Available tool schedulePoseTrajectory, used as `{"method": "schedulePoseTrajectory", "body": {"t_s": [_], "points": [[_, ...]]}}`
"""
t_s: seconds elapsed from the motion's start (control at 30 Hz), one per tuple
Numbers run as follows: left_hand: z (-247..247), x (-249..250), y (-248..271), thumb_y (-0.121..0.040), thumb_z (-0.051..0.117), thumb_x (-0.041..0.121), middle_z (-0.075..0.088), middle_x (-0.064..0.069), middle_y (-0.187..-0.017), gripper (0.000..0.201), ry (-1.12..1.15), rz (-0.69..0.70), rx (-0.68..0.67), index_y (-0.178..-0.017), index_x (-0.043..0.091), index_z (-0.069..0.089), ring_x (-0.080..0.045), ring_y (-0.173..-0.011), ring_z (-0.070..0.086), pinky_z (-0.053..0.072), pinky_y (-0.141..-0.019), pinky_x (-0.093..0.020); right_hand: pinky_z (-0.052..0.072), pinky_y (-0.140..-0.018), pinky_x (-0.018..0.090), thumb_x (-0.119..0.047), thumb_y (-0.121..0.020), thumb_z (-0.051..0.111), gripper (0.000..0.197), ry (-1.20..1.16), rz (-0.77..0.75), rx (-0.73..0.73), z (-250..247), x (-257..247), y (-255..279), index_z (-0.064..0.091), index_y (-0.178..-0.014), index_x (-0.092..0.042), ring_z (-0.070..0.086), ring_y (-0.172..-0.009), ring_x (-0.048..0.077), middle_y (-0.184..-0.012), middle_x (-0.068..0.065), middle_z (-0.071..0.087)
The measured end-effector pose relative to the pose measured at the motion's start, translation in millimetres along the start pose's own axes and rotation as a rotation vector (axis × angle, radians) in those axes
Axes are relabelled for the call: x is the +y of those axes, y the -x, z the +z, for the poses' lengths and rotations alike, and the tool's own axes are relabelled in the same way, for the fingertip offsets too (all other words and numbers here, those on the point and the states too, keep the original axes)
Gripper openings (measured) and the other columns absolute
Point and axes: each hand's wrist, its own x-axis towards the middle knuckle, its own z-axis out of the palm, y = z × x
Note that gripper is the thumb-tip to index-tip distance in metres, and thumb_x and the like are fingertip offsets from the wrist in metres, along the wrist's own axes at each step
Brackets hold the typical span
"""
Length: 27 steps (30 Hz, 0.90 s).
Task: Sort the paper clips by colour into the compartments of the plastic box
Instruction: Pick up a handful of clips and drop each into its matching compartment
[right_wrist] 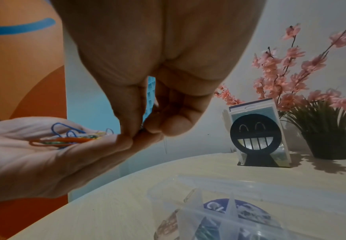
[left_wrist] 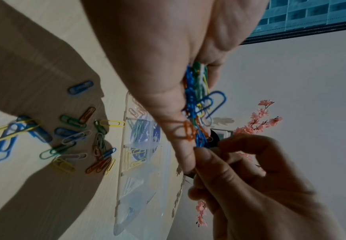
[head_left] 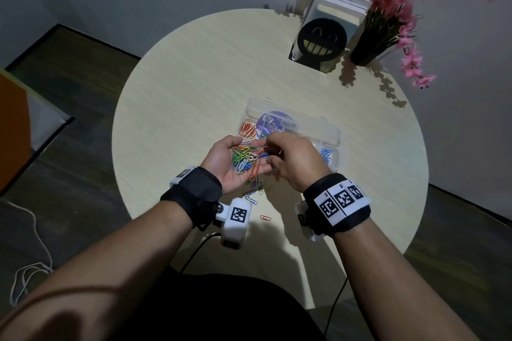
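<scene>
My left hand point(head_left: 253, 156) lies palm up over the table's near middle, carrying a mixed pile of paper clips point(head_left: 243, 160): green, white, orange, blue, yellow. My right hand point(head_left: 270, 152) reaches over the left fingertips, thumb and forefinger pinched on a clip from the pile; the left wrist view shows this pinch point(left_wrist: 204, 151) at a blue clip point(left_wrist: 199, 141). The clear plastic box point(head_left: 335, 146) lies just beyond, lid open. Orange clips point(head_left: 248, 130) fill its left compartment, blue clips point(head_left: 327, 155) its right one. Loose clips point(head_left: 259, 187) lie under my hands.
A single orange clip point(head_left: 265, 218) lies near the table's front edge. At the back right stand a black smiling-face bookend point(head_left: 321, 41) with books and a dark pot of pink flowers point(head_left: 368, 47). The round table point(head_left: 194, 77) drops off on every side.
</scene>
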Motion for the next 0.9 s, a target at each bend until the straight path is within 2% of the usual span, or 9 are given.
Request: {"method": "schedulePoseTrajectory", "body": {"t_s": [0.07, 0.17, 0.33, 0.47, 0.63, 0.77, 0.9], "points": [[2.6, -0.7, 1.0, -0.096, 0.028, 0.026, 0.067, -0.029, -0.098, 0.059, -0.003, -0.002, -0.015, -0.083, -0.008, 0.074, -0.040, -0.085, 0.068, 0.050, -0.082, -0.054, 0.042, -0.076, 0.029, -0.009, -0.080, 0.066, 0.026, 0.003, -0.024, -0.013, -0.1, 0.9, 0.0, 0.067, -0.104, -0.018, 0.057, -0.094, 0.023, -0.096, 0.006, 0.063], [6.3, -1.0, 4.0, -0.096, 0.027, 0.026, 0.068, -0.029, -0.093, 0.060, 0.002, -0.010, -0.019, -0.082, -0.010, 0.073, -0.040, -0.080, 0.070, 0.053, -0.077, -0.053, 0.036, -0.073, 0.025, -0.009, -0.081, 0.066, 0.031, 0.019, -0.037, -0.008, -0.6, 1.2, 0.1, 0.068, -0.110, -0.019, 0.057, -0.092, 0.024, -0.093, 0.007, 0.061], [9.2, -2.6, 5.9, -0.097, 0.027, 0.025, 0.066, -0.032, -0.098, 0.059, 0.040, -0.026, -0.022, -0.085, -0.013, 0.071, -0.043, -0.083, 0.069, 0.054, -0.073, -0.053, 0.039, -0.076, 0.031, -0.012, -0.086, 0.059, 0.014, 0.102, -0.019, -0.059, -0.9, 3.6, 0.1, 0.065, -0.099, -0.009, 0.055, -0.095, 0.026, -0.096, 0.008, 0.057], [9.7, -5.2, 3.7, -0.096, 0.028, 0.026, 0.065, -0.033, -0.101, 0.056, 0.032, -0.046, -0.011, -0.092, -0.012, 0.070, -0.044, -0.085, 0.068, 0.052, -0.076, -0.056, 0.036, -0.074, 0.028, -0.011, -0.085, 0.059, 0.017, 0.086, 0.031, -0.063, -2.1, 3.9, 2.4, 0.065, -0.101, -0.009, 0.052, -0.093, 0.023, -0.097, 0.007, 0.056], [12.2, -12.2, 2.2, -0.096, 0.028, 0.027, 0.066, -0.032, -0.099, 0.048, 0.010, -0.053, 0.020, -0.107, -0.009, 0.058, -0.042, -0.082, 0.069, 0.053, -0.074, -0.055, 0.040, -0.071, 0.031, -0.010, -0.083, 0.056, 0.008, 0.128, 0.063, -0.096, -1.4, 6.1, 5.0, 0.061, -0.090, -0.010, 0.053, -0.093, 0.025, -0.097, 0.007, 0.052], [12.9, -14.1, 2.2, -0.097, 0.026, 0.028, 0.067, -0.030, -0.095, 0.049, -0.018, -0.068, 0.007, -0.105, -0.007, 0.059, -0.040, -0.077, 0.070, 0.056, -0.069, -0.049, 0.045, -0.069, 0.035, -0.012, -0.081, 0.055, 0.009, 0.111, 0.056, -0.094, 1.5, 10.7, 8.6, 0.058, -0.087, -0.017, 0.047, -0.082, 0.020, -0.089, 0.001, 0.042], [10.6, -15.9, -1.8, -0.096, 0.027, 0.027, 0.066, -0.031, -0.097, 0.055, -0.024, -0.058, -0.007, -0.096, -0.010, 0.068, -0.041, -0.081, 0.069, 0.056, -0.072, -0.049, 0.038, -0.065, 0.031, -0.010, -0.077, 0.059, 0.005, 0.028, 0.027, -0.060, -4.5, 17.4, 12.4, 0.057, -0.076, -0.015, 0.047, -0.077, 0.019, -0.081, 0.001, 0.048]]}}
